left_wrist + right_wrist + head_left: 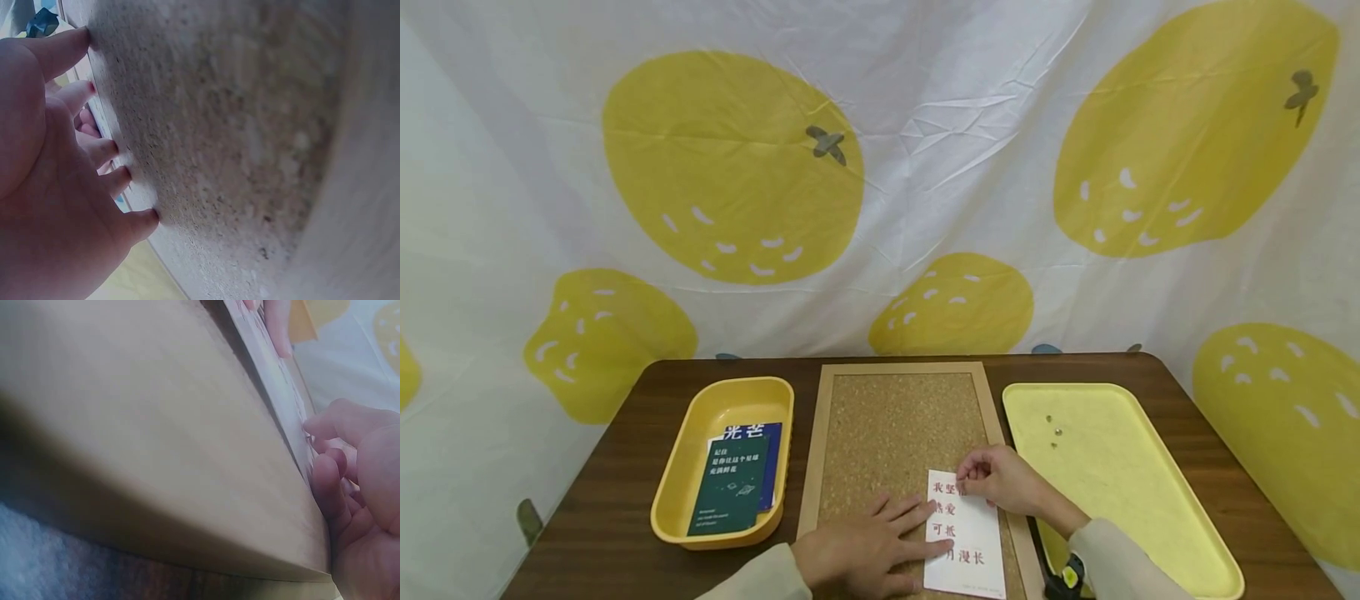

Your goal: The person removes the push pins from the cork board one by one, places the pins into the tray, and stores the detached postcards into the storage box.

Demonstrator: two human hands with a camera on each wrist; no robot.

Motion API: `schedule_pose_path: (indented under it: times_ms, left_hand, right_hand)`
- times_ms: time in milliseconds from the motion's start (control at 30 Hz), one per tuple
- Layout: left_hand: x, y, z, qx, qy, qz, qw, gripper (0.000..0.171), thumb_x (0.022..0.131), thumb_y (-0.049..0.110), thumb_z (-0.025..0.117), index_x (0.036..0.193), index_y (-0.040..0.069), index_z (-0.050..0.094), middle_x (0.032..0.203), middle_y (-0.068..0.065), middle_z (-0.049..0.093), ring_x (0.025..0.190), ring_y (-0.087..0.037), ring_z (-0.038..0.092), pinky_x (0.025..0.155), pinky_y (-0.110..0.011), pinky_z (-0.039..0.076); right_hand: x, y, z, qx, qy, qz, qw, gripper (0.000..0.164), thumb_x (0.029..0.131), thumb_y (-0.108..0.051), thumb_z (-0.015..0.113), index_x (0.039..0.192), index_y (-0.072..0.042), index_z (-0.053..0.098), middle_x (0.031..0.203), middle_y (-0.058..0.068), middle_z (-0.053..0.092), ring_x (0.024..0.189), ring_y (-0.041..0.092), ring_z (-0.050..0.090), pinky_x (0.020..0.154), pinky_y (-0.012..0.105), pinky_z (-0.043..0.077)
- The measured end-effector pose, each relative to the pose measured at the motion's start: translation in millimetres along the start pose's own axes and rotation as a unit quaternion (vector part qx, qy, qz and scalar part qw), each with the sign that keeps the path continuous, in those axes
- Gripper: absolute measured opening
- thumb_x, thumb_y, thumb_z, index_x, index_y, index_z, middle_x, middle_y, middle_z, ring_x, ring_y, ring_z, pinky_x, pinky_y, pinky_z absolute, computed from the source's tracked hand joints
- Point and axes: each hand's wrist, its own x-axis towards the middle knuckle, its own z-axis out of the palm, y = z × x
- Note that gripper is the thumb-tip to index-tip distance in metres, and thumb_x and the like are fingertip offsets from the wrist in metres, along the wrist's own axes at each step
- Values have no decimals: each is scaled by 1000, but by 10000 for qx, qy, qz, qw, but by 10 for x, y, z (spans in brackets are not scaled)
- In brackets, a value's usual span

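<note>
A white card (964,575) with red Chinese characters lies upright to me on the framed cork board (902,425), toward its lower right. My left hand (868,550) rests with fingers spread, some fingertips on the card's left part and others on the cork. In the left wrist view the fingertips (147,219) press on the cork surface. At the card's top edge, my right hand (1003,482) pinches a small pin (309,439), mostly hidden between thumb and forefinger. In the right wrist view those fingers touch the card's face.
Left of the board stands a yellow basket (673,492) with a green card (730,492) over a blue one (770,467). On the right, a pale yellow tray (1135,475) holds three small gold pins (1057,432). A lemon-print curtain (895,192) hangs behind the wooden table (602,492).
</note>
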Motion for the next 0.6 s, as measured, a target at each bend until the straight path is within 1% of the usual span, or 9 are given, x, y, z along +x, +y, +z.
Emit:
schedule_pose_path:
  times_ms: [233,400,467,600]
  left_hand:
    - [0,6,2,78,24,-27,10000,56,102,57,36,155,48,19,167,8,10,153,-14,6,122,-47,17]
    - [3,2,8,107,31,-25,9999,55,102,58,34,155,48,19,167,8,10,153,-15,7,122,-48,17]
    - [7,0,13,82,33,-32,10000,55,102,58,34,155,48,20,167,8,10,153,-15,7,122,-48,17]
    - [11,-3,19,15,14,-55,10000,55,102,58,35,154,48,20,167,8,10,153,-15,7,122,-48,17]
  right_hand:
    - [-1,-12,-7,-18,3,-43,10000,2,88,-5,71,87,-6,69,72,-3,56,55,4,50,46,20,43]
    - [9,2,3,-86,-27,-13,10000,6,88,-8,72,88,-3,69,72,-3,56,55,4,50,46,20,43]
    - [14,10,7,-117,-30,-20,9999,3,88,-7,72,87,-5,69,72,-3,56,55,4,50,46,20,43]
    - [16,19,13,-128,-35,-5,9999,4,88,-5,71,86,-8,68,72,-3,56,55,4,50,46,20,43]
